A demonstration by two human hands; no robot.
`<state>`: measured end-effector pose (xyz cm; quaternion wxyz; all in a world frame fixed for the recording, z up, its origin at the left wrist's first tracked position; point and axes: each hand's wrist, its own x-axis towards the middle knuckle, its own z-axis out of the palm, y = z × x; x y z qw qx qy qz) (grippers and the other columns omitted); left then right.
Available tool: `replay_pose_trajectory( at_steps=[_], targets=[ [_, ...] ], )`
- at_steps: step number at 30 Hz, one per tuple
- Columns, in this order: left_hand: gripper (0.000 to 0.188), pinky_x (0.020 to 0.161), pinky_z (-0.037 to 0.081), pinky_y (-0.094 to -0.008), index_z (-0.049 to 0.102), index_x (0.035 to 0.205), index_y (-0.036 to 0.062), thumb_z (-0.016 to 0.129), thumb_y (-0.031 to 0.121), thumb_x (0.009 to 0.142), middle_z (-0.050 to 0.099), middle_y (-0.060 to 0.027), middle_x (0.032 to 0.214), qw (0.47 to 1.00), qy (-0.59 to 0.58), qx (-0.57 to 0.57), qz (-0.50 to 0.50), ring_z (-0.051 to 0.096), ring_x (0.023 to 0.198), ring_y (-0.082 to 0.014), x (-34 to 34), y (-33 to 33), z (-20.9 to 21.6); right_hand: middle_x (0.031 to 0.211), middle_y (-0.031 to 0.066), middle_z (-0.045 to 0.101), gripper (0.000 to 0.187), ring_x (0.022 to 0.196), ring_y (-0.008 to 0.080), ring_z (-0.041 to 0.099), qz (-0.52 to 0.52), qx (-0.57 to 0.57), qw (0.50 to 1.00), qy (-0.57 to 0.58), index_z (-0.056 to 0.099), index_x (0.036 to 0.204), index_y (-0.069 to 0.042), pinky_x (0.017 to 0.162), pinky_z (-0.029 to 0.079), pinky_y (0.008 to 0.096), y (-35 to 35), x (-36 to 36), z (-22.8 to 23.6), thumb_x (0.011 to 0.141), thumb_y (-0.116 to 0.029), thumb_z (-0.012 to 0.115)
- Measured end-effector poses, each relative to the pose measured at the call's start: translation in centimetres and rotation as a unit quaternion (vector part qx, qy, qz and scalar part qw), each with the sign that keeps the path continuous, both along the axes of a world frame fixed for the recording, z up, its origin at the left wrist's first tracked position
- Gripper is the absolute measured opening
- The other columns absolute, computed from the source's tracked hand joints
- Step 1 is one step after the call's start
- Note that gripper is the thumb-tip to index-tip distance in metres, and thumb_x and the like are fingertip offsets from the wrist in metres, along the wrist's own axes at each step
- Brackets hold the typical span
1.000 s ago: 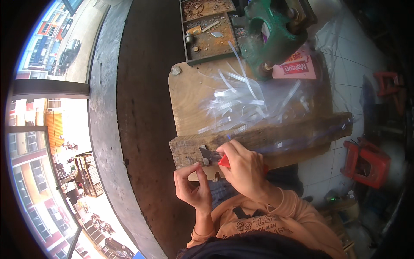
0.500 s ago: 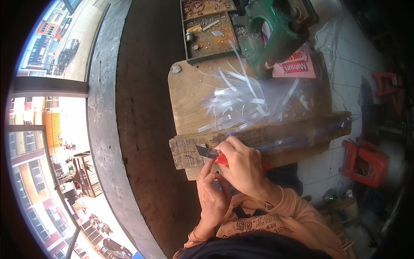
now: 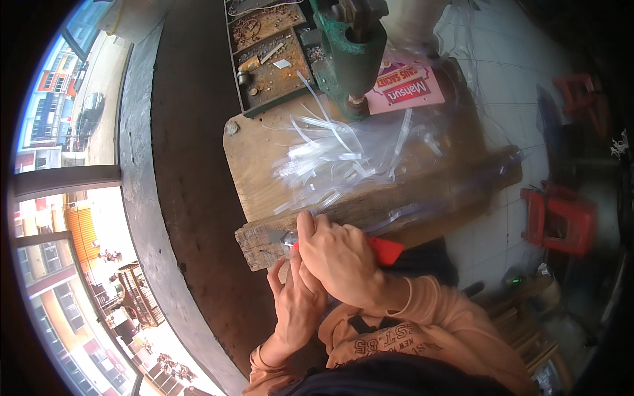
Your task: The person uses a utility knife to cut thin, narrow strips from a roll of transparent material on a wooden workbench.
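Observation:
My right hand [image 3: 337, 261] is closed around a red-handled utility knife [image 3: 388, 251], over the left end of a rough wooden beam [image 3: 254, 245]. The blade end shows past its fingers, close to the wood. Just below, my left hand [image 3: 297, 300] has its fingers apart, one reaching up to the knife's front end; its palm side is partly hidden. A clear strip with a bluish edge [image 3: 409, 212] runs along the beam to the right. Beyond the beam, a loose pile of clear plastic strips [image 3: 330, 162] lies on a wooden board [image 3: 247, 162].
A green cast-metal machine [image 3: 356, 63] stands at the board's far side, beside a pink printed card [image 3: 413, 92]. A divided tray [image 3: 271, 69] with metal bits sits far left. Red plastic stools [image 3: 561, 221] are on the tiled floor at right; a concrete ledge [image 3: 142, 171] borders the left.
The whole view has shifted, so the bench sits further left. My right hand has turned over the knife, hiding most of the blade, and my left hand's fingers have spread.

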<state>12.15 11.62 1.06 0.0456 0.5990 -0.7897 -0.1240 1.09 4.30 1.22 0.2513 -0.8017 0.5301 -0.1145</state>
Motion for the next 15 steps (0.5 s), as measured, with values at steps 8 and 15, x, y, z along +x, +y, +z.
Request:
replay_pose_trajectory(
  at_steps=[8, 15],
  targets=[
    [0.053, 0.091, 0.038, -0.0422, 0.043, 0.133, 0.0036, 0.049, 0.005, 0.081, 0.050, -0.0320, 0.117, 0.971, -0.218, -0.059, -0.080, 0.059, 0.106, -0.0303, -1.0, -0.8, -0.3, 0.072, 0.0106, 0.060, 0.009, 0.068, 0.0318, 0.062, -0.007, 0.051, 0.999, -0.018, 0.058, 0.081, -0.005, 0.058, 0.047, 0.0397, -1.7, -10.2, 0.9, 0.077, -0.013, 0.060],
    [0.059, 0.090, 0.041, -0.0396, 0.040, 0.138, 0.0091, 0.045, -0.003, 0.080, 0.049, -0.0325, 0.117, 0.955, -0.274, -0.077, -0.081, 0.058, 0.107, -0.0311, -1.8, -0.7, -0.9, 0.075, 0.0130, 0.062, 0.021, 0.067, 0.0316, 0.059, -0.047, 0.112, 0.993, -0.008, 0.066, 0.088, -0.004, 0.060, 0.045, 0.0369, -2.6, -21.6, 1.8, 0.073, -0.017, 0.072]
  ],
)
